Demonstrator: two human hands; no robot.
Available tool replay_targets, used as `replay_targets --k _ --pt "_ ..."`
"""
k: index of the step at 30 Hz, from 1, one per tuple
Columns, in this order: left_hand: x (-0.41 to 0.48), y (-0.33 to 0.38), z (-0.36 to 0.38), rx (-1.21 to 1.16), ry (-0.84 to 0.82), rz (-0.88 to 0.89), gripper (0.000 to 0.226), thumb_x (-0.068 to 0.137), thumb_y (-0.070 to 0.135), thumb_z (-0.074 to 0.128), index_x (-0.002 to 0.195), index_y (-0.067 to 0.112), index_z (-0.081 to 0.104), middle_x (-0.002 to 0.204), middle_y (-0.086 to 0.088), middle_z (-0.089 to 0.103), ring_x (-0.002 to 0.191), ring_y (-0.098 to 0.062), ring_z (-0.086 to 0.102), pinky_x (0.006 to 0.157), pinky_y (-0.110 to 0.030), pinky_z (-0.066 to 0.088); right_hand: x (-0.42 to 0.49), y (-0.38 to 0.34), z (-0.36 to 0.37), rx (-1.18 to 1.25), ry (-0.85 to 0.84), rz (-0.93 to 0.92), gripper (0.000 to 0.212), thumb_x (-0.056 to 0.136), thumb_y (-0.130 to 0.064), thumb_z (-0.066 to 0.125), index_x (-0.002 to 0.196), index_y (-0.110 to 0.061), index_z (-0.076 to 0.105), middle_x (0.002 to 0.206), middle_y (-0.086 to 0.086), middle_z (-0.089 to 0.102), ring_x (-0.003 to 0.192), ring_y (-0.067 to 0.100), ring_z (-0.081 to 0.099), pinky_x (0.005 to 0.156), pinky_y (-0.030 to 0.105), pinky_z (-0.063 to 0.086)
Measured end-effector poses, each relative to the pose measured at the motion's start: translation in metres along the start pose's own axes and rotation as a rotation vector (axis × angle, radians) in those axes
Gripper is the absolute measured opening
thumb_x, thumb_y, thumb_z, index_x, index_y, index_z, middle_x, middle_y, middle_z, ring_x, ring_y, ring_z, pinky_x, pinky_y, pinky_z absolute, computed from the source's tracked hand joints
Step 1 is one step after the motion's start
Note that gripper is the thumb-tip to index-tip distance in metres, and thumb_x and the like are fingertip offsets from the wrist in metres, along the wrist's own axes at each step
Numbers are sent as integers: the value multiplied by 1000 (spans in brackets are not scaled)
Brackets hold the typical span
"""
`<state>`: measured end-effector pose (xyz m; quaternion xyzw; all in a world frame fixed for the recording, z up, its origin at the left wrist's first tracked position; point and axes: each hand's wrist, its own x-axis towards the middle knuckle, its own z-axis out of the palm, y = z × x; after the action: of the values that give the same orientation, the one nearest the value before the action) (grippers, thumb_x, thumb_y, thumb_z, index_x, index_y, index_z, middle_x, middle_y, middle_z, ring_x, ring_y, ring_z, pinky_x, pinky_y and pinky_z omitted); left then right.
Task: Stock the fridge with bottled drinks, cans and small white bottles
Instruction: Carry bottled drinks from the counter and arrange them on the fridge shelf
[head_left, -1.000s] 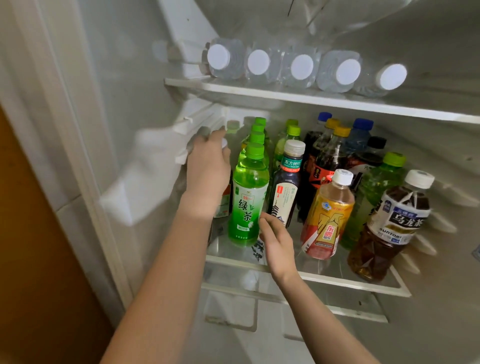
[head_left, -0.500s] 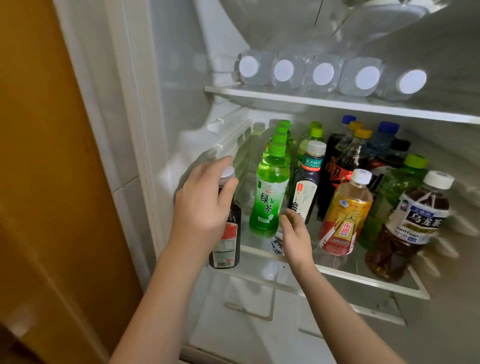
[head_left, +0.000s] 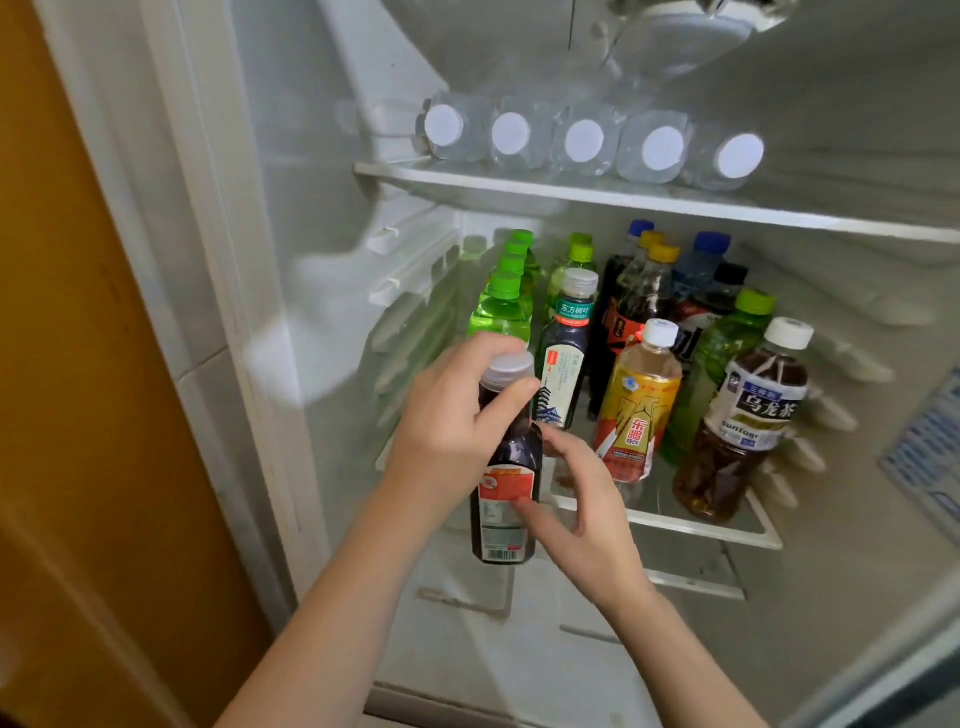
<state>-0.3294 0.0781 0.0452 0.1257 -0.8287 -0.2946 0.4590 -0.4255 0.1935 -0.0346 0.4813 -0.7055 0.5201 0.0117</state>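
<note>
My left hand (head_left: 451, 426) grips a dark bottle with a red label (head_left: 505, 499) by its neck, just under the white cap, and holds it upright in front of the middle shelf's (head_left: 691, 525) left end. My right hand (head_left: 576, 499) touches the bottle's lower side with loosely bent fingers. On the shelf stand green tea bottles (head_left: 501, 312), a dark bottle with a teal label (head_left: 566, 348), an orange drink bottle (head_left: 636, 410) and a brown oolong tea bottle (head_left: 743, 421). Several clear water bottles (head_left: 582, 140) lie on the upper shelf, caps forward.
The fridge's left inner wall (head_left: 311, 260) has ribbed shelf rails. A yellow-brown wall or door (head_left: 78, 364) stands left of the fridge. Below the middle shelf sits a white drawer cover (head_left: 519, 623). More cola and blue-capped bottles (head_left: 696, 270) fill the shelf's rear.
My left hand has drawn the dark red-label bottle out from the shelf's left end toward me. My right hand left the shelf edge and came up against the bottle's lower part.
</note>
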Motion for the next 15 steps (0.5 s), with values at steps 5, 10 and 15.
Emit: replay_targets --k 5,10,15 --pt "16 13 33 -11 -37 82 21 87 24 66 104 12 61 98 8 63 91 -5 54 78 -16 39 -2 6 -8 -152 122 73 95 57 -50 79 138 -27 36 132 -14 49 123 6 47 101 34 44" --pt "34 20 54 -36 -94 146 23 87 28 65 104 13 60 102 2 65 94 -13 58 79 -25 43 13 6 -12 -165 289 76 75 60 -39 83 120 -40 38 111 -25 52 107 1 51 86 11 42" --pt "55 17 60 -78 -141 146 33 84 35 67 111 18 60 106 7 63 91 -7 54 70 -12 41 33 16 -15 -202 341 122 89 61 -33 86 136 -16 40 126 -5 51 121 17 49 100 35 44"
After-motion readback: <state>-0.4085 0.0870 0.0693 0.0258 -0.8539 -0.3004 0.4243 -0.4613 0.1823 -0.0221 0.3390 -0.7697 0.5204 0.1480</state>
